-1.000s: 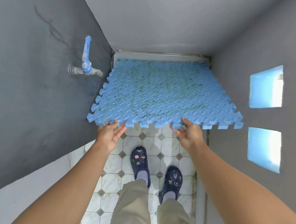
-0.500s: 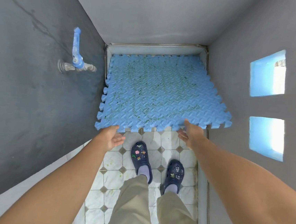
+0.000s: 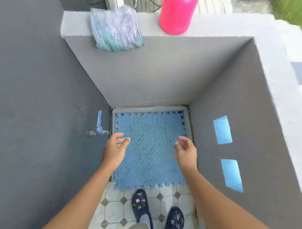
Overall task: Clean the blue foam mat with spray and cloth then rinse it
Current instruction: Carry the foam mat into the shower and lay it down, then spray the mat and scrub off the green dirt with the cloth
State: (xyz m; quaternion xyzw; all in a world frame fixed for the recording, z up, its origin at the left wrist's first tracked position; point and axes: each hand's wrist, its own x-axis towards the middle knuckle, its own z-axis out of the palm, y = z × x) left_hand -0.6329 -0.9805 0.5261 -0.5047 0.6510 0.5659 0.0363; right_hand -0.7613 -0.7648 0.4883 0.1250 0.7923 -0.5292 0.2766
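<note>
We see the blue foam mat (image 3: 149, 156) lying flat on the floor in the far corner, its near edge just ahead of the dark shoes (image 3: 142, 208). Our left hand (image 3: 114, 148) and right hand (image 3: 186, 152) hang above it, apart from each other, fingers (image 3: 183, 139) loosely curled and holding nothing. On top of the low wall (image 3: 151, 26) ahead sit a cloth (image 3: 115, 30) — draped over the edge — and a pink bottle (image 3: 177, 10). A blue-handled tap (image 3: 98, 125) juts from the left wall.
</note>
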